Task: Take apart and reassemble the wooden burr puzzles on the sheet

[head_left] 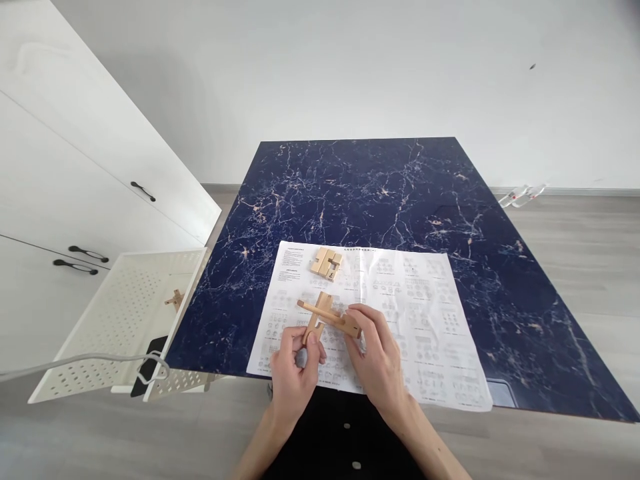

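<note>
Two notched wooden puzzle pieces cross each other above a printed sheet. My left hand [297, 367] pinches the near end of one flat wooden piece [325, 301], which points away from me. In my right hand [374, 353] is the other wooden piece [327, 313], gripped at its right end and lying across the first. Whether the notches are fitted into each other I cannot tell. Just beyond them, a small group of wooden puzzle pieces [326, 263] lies flat on the instruction sheet [420, 333], one of them marked with a black figure.
The sheet rests on a dark blue marbled table [360, 193], near its front edge. A white perforated bin [115, 300] stands left of the table, with a wooden piece [175, 299] inside and a cable [90, 359] across it. White cabinets [75, 147] rise further left.
</note>
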The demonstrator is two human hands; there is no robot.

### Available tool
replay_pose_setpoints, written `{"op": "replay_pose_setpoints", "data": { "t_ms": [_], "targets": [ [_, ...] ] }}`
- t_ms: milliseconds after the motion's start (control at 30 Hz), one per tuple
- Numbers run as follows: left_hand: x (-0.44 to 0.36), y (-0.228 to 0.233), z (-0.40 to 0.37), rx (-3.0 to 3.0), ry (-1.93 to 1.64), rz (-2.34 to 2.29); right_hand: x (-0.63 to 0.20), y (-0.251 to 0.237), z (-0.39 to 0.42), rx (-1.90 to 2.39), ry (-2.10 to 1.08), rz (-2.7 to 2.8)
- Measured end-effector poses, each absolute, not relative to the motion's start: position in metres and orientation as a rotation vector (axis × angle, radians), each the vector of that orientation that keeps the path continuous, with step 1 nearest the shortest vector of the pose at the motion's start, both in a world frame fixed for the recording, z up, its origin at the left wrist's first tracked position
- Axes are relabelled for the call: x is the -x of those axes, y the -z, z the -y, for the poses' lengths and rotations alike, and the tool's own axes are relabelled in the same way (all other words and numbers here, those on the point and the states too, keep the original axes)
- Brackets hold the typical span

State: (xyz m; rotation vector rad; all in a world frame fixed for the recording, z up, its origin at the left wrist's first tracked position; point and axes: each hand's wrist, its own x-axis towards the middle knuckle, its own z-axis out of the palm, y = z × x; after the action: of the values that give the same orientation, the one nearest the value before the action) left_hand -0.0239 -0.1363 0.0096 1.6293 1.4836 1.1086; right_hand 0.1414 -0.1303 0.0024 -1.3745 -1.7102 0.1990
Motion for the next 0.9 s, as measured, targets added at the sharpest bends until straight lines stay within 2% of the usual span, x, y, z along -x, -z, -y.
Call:
{"op": "replay_pose_setpoints", "data": {
  "t_ms": [333,600,900],
  "targets": [
    [0.025,-0.007,0.137,-1.706,-1.125,-1.417,-0.135,0.001,0.134,1.601,-0.425,1.633],
    [0.032,-0.003,0.137,-1.718,-1.015,-1.441,-0.135,-0.001,0.136,1.578,-0.536,1.623],
    [0.037,-0.021,0.122,-1.723,-0.777,-1.395,-0.135,-0.026,0.144,1.369,-1.108,1.363]
  ]
}}
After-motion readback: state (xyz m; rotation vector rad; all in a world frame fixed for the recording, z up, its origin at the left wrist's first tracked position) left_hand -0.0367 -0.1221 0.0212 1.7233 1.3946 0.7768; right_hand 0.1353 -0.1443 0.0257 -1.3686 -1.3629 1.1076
